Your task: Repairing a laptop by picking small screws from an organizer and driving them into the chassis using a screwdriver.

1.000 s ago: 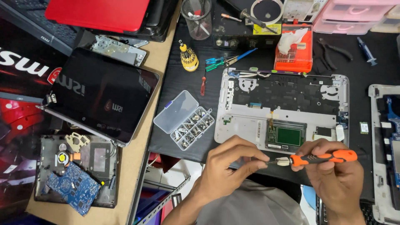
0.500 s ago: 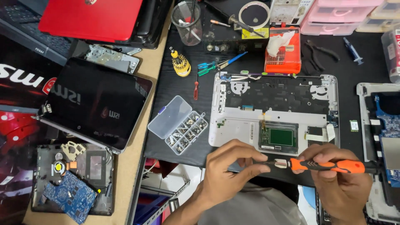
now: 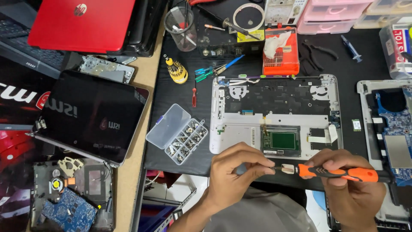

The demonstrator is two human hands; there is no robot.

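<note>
Right hand (image 3: 354, 189) slid right — orange screwdriver (image 3: 339, 172) now level.

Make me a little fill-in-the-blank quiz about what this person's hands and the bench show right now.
1. The right hand grips a screwdriver with an ____ handle.
2. The left hand pinches the screwdriver's ____.
3. The clear screw box beside the opened laptop base has its lid ____.
4. The closed laptop at the top left is ____.

Missing words: orange; tip; open; red
</note>
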